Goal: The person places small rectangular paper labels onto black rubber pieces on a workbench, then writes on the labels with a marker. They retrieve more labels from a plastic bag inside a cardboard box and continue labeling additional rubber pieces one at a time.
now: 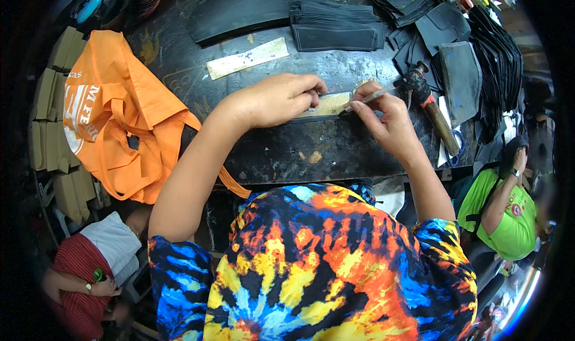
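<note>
A pale yellowish strip [332,105] lies over a narrow black piece [311,118] on the dark worktable, like a template. My left hand [278,99] holds the strip's left part down with curled fingertips, which partly hide it. At the right end, my right hand [386,113] pinches a slim, pale, pen-like tool [372,97]. Its dark tip meets the strip near the right edge; whether it marks or cuts cannot be made out. Behind my left hand lies a longer whitish strip [247,58] with dark blotches.
Stacked black pieces [338,29] sit at the back, beside a large black slab [239,11]. A hammer [434,110] and more black sheets [494,65] are at right. An orange bag [129,113] hangs over the left edge. People sit at left [90,275] and right [503,209].
</note>
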A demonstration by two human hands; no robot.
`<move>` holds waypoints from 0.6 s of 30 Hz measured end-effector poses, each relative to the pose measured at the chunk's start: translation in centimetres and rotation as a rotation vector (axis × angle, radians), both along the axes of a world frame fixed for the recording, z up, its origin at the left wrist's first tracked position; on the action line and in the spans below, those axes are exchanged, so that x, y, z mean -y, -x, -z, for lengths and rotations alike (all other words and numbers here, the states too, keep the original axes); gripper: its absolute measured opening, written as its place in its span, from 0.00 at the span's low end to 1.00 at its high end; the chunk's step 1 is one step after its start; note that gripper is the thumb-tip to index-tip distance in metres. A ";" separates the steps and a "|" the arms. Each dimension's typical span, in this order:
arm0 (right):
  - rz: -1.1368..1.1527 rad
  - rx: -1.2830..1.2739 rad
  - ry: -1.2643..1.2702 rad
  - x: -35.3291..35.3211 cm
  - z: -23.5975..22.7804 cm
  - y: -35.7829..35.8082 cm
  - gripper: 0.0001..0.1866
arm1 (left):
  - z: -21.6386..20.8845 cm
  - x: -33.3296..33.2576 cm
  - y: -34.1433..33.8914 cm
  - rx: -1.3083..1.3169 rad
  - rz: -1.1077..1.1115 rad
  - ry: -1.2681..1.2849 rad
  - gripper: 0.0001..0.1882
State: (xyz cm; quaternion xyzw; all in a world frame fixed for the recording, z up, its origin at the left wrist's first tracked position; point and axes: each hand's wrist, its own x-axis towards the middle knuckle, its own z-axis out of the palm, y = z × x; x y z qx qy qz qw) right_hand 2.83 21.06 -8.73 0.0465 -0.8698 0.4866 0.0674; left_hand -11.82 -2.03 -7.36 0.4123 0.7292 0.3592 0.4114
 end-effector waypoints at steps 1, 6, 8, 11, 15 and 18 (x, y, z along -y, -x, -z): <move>0.002 -0.024 0.011 -0.3 -0.1 -0.2 0.06 | 0.2 0.2 -0.5 -0.072 0.006 -0.051 0.20; 0.037 -0.002 -0.078 -1.2 -1.2 -0.2 0.06 | 0.7 1.3 -5.0 -0.444 -0.061 -0.167 0.23; 0.061 0.010 0.032 -0.8 -1.3 0.2 0.06 | 0.8 1.5 -7.8 -0.560 -0.171 -0.140 0.22; 0.025 0.051 0.256 0.7 -0.2 1.1 0.06 | 1.3 0.7 -11.6 -0.827 -0.235 -0.020 0.32; 0.000 0.088 0.308 1.7 1.4 1.8 0.06 | 2.1 0.1 -13.5 -0.878 -0.300 0.016 0.36; -0.034 0.080 0.231 1.6 1.5 1.6 0.06 | 2.5 0.2 -13.9 -0.889 -0.277 0.053 0.37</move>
